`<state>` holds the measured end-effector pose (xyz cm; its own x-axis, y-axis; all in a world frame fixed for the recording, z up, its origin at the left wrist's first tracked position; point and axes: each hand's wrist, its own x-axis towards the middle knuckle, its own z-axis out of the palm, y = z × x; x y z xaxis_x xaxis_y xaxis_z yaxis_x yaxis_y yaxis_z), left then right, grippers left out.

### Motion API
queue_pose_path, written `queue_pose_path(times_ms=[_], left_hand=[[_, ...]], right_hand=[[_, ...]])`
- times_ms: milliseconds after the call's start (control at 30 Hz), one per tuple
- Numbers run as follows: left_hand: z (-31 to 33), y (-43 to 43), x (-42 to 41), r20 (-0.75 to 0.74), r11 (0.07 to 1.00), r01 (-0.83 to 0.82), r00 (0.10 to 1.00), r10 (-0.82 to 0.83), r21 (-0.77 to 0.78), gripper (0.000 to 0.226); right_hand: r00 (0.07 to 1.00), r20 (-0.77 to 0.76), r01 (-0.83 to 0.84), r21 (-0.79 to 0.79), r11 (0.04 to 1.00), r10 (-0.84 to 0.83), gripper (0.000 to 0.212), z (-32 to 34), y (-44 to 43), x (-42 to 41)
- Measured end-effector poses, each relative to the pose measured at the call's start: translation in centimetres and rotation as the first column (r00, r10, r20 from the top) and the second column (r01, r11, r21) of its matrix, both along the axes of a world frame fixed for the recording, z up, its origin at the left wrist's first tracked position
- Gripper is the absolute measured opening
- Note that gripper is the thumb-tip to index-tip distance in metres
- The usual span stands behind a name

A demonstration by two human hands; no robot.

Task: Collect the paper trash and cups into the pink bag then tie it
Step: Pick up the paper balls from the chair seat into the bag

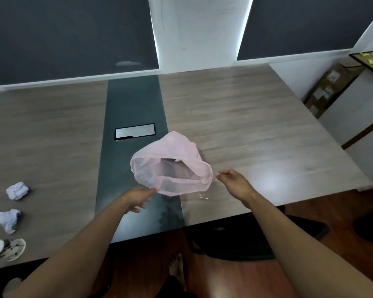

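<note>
Wood-grain worktop (256, 117) is stretching across the room under dark window blinds, with a dark strip (134, 100) running down its middle and a metal hatch (135, 131) sitting in that strip. And we're right at the start, folks: the pink bag (177, 151) is hanging puffed open just over the near part of the worktop, straddling the edge of the dark strip, and as far as I can see nothing is lying inside it. The left hand (138, 197) is pinching the near-left rim, its grip closed down to thumb and forefinger on the thin plastic, the other fingers trailing loose underneath. The right hand (235, 181) is reaching at the right side of the rim with its fingertips drawn together. Whether that grip is actually holding plastic I cannot tell, as the edge is too blurred.

All the rubbish is waiting well off to the left: one paper ball (17, 190), another paper ball (8, 219) nearer the edge, and the patterned cups (5, 248) lying on their sides by the corner. So, to my eye, the collecting is all to come, and the tying after that.

The bag's mouth is facing back toward the person and slightly up, and its closed end is pointing away toward the hatch, so its long axis is running near-to-far along the strip.
</note>
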<state>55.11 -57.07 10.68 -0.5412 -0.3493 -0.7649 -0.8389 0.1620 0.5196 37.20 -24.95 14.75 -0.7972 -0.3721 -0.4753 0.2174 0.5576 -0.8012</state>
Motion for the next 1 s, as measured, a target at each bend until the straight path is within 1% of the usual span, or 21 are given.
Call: queue_pose_path(times_ms=[67, 133, 167, 233, 267, 300, 333, 367, 400, 433, 467, 533, 600, 667, 700, 833, 900, 1000], left_hand=[[-0.2, 3.8, 0.8, -0.053, 0.996, 0.088, 0.995, -0.087, 0.019, 0.05], [-0.6, 8.2, 1.5, -0.131, 0.981, 0.191, 0.974, -0.188, 0.016, 0.039], [-0.7, 10.5, 1.8, -0.172, 0.968, 0.252, 0.953, -0.249, -0.003, 0.036], [-0.8, 14.9, 2.5, -0.234, 0.926, 0.371, 0.896, -0.377, -0.069, 0.029], [-0.6, 17.1, 2.8, -0.25, 0.9, 0.426, 0.864, -0.436, -0.096, 0.029], [-0.7, 19.0, 3.2, -0.265, 0.872, 0.475, 0.831, -0.49, -0.122, 0.034], [-0.9, 20.8, 3.5, -0.261, 0.84, 0.522, 0.799, -0.542, -0.147, 0.042], [-1.3, 22.6, 4.0, -0.232, 0.807, 0.564, 0.773, -0.591, -0.174, 0.051], [-1.8, 23.8, 4.4, -0.2, 0.774, 0.602, 0.748, -0.633, -0.198, 0.061], [-2.5, 24.5, 4.7, -0.168, 0.746, 0.629, 0.729, -0.664, -0.218, 0.068], [-3.3, 25.5, 5.2, -0.136, 0.727, 0.647, 0.718, -0.682, -0.228, 0.072], [-5.0, 27.2, 5.9, -0.104, 0.713, 0.637, 0.72, -0.686, -0.293, 0.069], [-6.1, 28.6, 6.3, -0.089, 0.693, 0.582, 0.735, -0.672, -0.426, 0.058], [-6.7, 29.5, 6.3, -0.059, 0.655, 0.551, 0.74, -0.67, -0.518, 0.051], [-6.7, 29.9, 6.2, -0.038, 0.634, 0.558, 0.734, -0.678, -0.535, 0.05], [-6.4, 31.0, 7.6, 0.044, 0.57, 0.61, 0.703, -0.71, -0.55, 0.049], [-6.2, 31.8, 8.9, 0.07, 0.542, 0.624, 0.69, -0.72, -0.563, 0.05], [-5.5, 33.3, 11.2, 0.128, 0.472, 0.65, 0.657, -0.743, -0.595, 0.051]], right_hand=[[0.997, -0.019, -0.072, 0.088, 0.993, 0.074, 0.039, -0.6, 3.6, 1.4], [0.98, -0.011, -0.191, 0.211, 0.959, 0.198, 0.045, -1.4, 7.5, 2.9], [0.965, 0.003, -0.253, 0.276, 0.927, 0.263, 0.051, -1.8, 9.4, 3.7], [0.93, 0.042, -0.354, 0.364, 0.862, 0.364, 0.074, -2.3, 13.0, 5.5], [0.915, 0.07, -0.392, 0.392, 0.832, 0.398, 0.088, -2.6, 14.7, 6.5], [0.898, 0.097, -0.427, 0.423, 0.8, 0.428, 0.102, -2.9, 16.1, 7.3], [0.875, 0.122, -0.466, 0.471, 0.749, 0.468, 0.113, -3.4, 17.2, 8.1], [0.843, 0.141, -0.506, 0.534, 0.677, 0.519, 0.119, -3.9, 18.6, 9.0], [0.807, 0.139, -0.53, 0.6, 0.6, 0.574, 0.118, -4.5, 19.4, 9.8], [0.775, 0.114, -0.527, 0.658, 0.537, 0.621, 0.109, -5.3, 19.7, 10.3], [0.755, 0.068, -0.502, 0.7, 0.509, 0.652, 0.096, -5.9, 20.2, 11.1], [0.734, -0.04, -0.424, 0.752, 0.505, 0.677, 0.069, -7.0, 21.1, 12.3], [0.706, -0.13, -0.356, 0.785, 0.507, 0.696, 0.056, -7.8, 21.7, 13.5], [0.695, -0.172, -0.309, 0.806, 0.505, 0.699, 0.052, -8.4, 22.1, 14.4], [0.687, -0.169, -0.305, 0.816, 0.491, 0.707, 0.05, -8.4, 22.3, 14.7], [0.651, -0.143, -0.316, 0.841, 0.438, 0.745, 0.046, -8.5, 23.5, 16.3], [0.653, -0.142, -0.313, 0.844, 0.436, 0.744, 0.044, -8.7, 24.3, 17.5], [0.653, -0.149, -0.317, 0.837, 0.447, 0.743, 0.045, -9.0, 25.9, 19.7]])
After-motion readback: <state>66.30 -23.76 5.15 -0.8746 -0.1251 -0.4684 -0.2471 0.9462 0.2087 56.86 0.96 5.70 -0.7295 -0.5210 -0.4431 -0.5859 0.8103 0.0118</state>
